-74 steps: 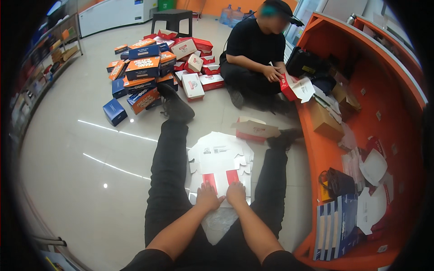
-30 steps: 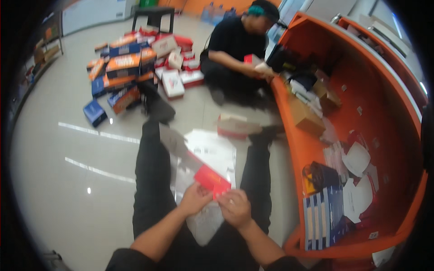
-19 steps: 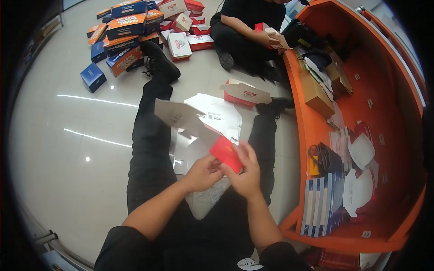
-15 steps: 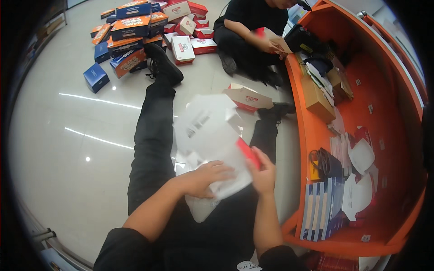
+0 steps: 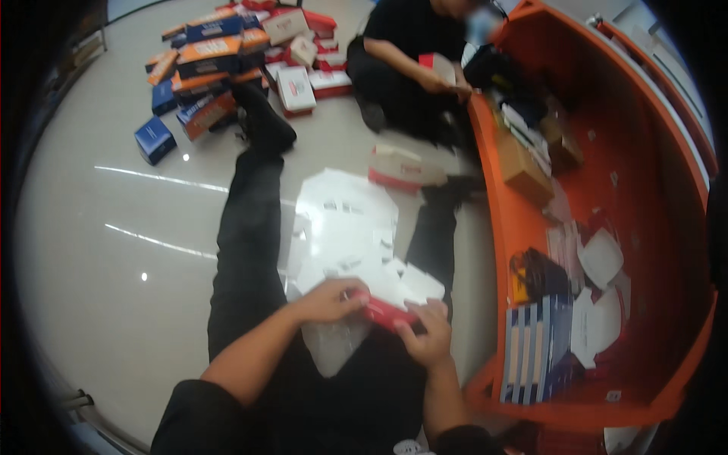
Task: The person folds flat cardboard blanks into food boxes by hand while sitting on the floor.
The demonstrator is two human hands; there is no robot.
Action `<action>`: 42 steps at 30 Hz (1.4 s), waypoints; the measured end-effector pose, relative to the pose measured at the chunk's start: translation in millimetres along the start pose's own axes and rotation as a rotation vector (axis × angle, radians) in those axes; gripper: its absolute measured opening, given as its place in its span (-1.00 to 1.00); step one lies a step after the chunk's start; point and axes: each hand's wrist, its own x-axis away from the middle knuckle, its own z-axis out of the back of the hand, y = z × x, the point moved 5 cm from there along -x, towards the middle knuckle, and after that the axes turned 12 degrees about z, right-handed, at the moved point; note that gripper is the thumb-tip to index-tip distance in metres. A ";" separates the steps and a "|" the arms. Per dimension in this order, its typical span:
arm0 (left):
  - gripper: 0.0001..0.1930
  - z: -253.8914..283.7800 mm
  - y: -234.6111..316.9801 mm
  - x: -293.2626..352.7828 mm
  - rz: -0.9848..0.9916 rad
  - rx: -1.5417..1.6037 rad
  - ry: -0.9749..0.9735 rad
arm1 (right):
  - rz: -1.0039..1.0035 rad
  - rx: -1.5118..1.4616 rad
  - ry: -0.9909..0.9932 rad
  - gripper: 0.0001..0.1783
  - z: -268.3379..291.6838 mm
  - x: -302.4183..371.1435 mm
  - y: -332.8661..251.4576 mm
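Between my outstretched legs lies a white flat box blank [image 5: 345, 227] with cut slots and flaps. Across its near end runs a red folded cardboard flap [image 5: 384, 309], held in both hands. My left hand [image 5: 334, 300] is closed on the flap's left end, thumb along the red side. At the right end, my right hand [image 5: 429, 331] pinches it with thumb and fingers. I cannot tell whether the held flap belongs to the top blank or to a separate one. Under the near edge shows a crumpled clear plastic bag [image 5: 330, 350].
Orange and blue boxes [image 5: 205, 57] and white-red boxes [image 5: 296, 89] are piled at the far left. A co-worker [image 5: 409, 68] sits ahead, handling cardboard. A white-red box [image 5: 402, 168] lies near my right foot. An orange shelf unit [image 5: 497, 250] with books and blanks stands at right.
The white blank has come down from a tilted, raised position to lie flatter. My left hand has moved off its white surface onto the red flap. My right hand has lowered and moved slightly left.
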 end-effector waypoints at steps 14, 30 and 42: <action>-0.80 -3.8 6.6 5.0 0.082 0.095 0.097 | -0.249 -0.110 0.033 -0.89 -2.7 -35.5 1.0; -0.77 1.7 19.9 8.6 -0.003 0.005 0.125 | -0.107 -0.032 -0.184 -0.96 -30.8 -46.6 -3.2; -0.79 28.1 38.0 24.1 -0.001 -0.410 0.200 | -0.246 0.065 -0.082 -0.95 -2.5 -15.1 18.6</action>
